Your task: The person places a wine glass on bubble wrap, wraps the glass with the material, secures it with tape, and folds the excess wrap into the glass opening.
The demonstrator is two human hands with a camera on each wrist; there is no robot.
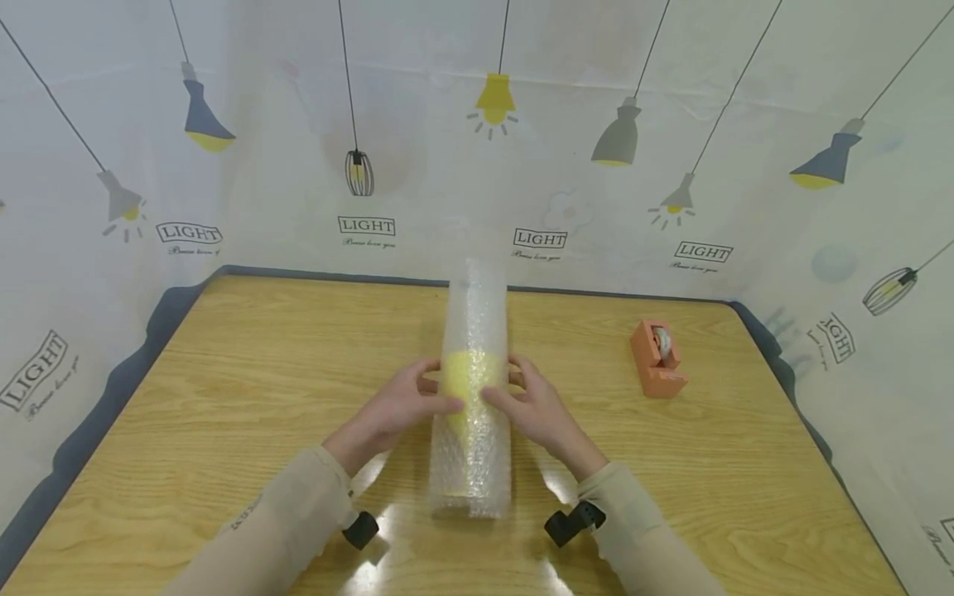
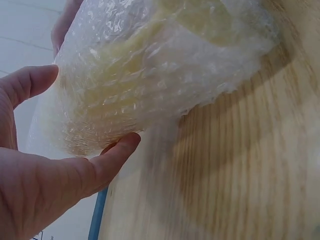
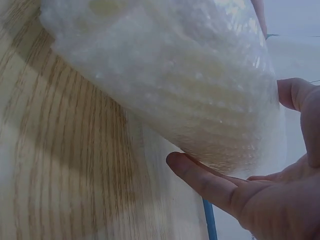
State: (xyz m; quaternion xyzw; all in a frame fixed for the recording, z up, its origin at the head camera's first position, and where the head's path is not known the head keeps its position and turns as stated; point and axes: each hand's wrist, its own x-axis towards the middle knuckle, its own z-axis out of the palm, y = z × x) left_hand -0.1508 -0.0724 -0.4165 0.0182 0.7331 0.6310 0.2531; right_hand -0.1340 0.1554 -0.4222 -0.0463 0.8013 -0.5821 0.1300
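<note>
A long roll of clear bubble wrap (image 1: 477, 463) lies lengthwise near the table's middle, with a yellow item (image 1: 458, 372) showing through its layers. My left hand (image 1: 398, 406) grips the roll from its left side, thumb on top and fingers low along the side. From the right side my right hand (image 1: 542, 410) holds it the same way, the two thumbs close together over the yellow part. The left wrist view shows the bubble wrap (image 2: 115, 95) between thumb and fingers; in the right wrist view the bubble wrap (image 3: 200, 100) sits likewise in the right hand's grasp.
An orange tape dispenser (image 1: 656, 360) with a roll of tape stands on the wooden table (image 1: 298, 348) at the right. Behind and at both sides hangs a pale cloth (image 1: 447, 182) printed with lamps, meeting the table's edges.
</note>
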